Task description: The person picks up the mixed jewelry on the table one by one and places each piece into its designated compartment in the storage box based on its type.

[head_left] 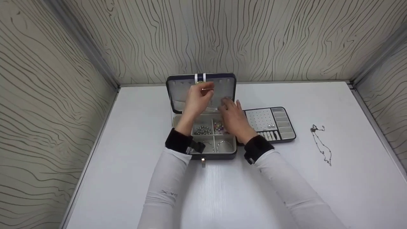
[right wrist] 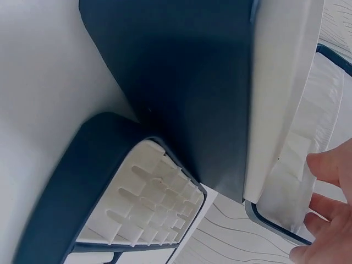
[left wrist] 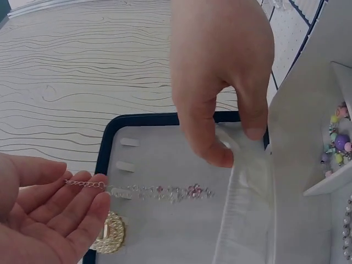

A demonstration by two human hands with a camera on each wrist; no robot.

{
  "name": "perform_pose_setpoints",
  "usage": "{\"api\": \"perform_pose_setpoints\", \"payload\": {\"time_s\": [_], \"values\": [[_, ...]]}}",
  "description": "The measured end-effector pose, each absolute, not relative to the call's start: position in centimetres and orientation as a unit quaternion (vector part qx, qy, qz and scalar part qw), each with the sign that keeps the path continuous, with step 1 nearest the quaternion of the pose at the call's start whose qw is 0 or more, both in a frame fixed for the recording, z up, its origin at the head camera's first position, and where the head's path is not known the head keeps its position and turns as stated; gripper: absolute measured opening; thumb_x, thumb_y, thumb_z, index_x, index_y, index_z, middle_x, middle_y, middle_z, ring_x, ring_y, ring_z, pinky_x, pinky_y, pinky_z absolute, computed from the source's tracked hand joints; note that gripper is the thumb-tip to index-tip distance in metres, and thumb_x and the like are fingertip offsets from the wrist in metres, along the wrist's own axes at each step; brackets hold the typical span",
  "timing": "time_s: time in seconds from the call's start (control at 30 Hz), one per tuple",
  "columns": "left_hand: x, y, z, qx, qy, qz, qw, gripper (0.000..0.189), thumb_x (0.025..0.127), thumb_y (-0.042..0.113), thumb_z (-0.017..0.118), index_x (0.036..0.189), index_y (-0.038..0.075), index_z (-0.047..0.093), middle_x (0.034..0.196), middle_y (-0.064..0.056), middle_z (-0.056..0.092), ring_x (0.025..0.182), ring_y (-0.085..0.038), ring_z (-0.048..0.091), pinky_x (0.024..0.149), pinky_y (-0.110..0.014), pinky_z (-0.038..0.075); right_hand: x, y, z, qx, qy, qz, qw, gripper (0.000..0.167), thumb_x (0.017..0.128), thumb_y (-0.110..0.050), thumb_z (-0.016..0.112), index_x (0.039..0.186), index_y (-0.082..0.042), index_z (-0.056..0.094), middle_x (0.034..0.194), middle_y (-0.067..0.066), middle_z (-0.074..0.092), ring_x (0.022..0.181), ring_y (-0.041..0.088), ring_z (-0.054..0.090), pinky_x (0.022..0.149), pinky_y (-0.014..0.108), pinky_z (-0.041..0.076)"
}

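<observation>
My left hand point(head_left: 197, 100) is raised before the upright lid point(head_left: 222, 87) of a navy jewelry box point(head_left: 222, 156). Between its thumb and fingers it pinches the end of a fine silver chain point(left wrist: 165, 192) with small pink and clear beads, which hangs down in front of the grey lining. At the fabric pocket point(left wrist: 242, 203) inside the lid, my right hand point(head_left: 234, 119) pinches the upper edge and draws it outward. Close by the left fingers sits a round gold textured ornament point(left wrist: 113, 232), partly hidden by them.
Box compartments hold grey-green beads point(head_left: 203, 130), colorful beads point(head_left: 218, 128) and hoop bangles point(head_left: 224, 145). A lift-out tray point(head_left: 262, 117) with stud earrings and ring slots lies right of the box. Farther right, a chain necklace point(head_left: 321, 144) lies on the white table point(head_left: 127, 178).
</observation>
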State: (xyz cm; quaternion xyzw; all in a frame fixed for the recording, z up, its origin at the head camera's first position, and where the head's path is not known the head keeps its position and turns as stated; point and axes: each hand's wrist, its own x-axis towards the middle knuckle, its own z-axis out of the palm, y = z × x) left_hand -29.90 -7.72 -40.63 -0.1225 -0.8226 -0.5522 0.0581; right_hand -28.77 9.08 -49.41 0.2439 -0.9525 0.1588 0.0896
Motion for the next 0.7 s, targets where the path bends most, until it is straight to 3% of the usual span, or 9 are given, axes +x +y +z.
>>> {"api": "perform_pose_setpoints", "payload": {"time_s": [0.5, 0.7], "values": [[-30.2, -6.7, -41.9, -0.087, -0.859, -0.503, 0.049, 0.051, 0.094, -0.002, 0.050, 0.145, 0.007, 0.047, 0.142, -0.011, 0.053, 0.125, -0.020, 0.054, 0.098, -0.024, 0.045, -28.9, 9.0, -49.7, 0.244, -0.951, 0.168, 0.094, 0.031, 0.096, 0.000, 0.054, 0.127, 0.000, 0.060, 0.148, 0.021, 0.040, 0.140, 0.036, 0.031, 0.111, 0.057, 0.027], [-30.7, -6.4, -42.2, -0.122, -0.877, -0.459, 0.066, 0.058, 0.089, -0.008, 0.052, 0.146, 0.003, 0.044, 0.146, -0.014, 0.047, 0.128, -0.023, 0.051, 0.101, -0.026, 0.043, -29.0, 9.0, -49.8, 0.238, -0.953, 0.164, 0.092, 0.032, 0.094, 0.002, 0.054, 0.125, 0.000, 0.060, 0.147, 0.021, 0.041, 0.140, 0.036, 0.032, 0.110, 0.058, 0.027]]}}
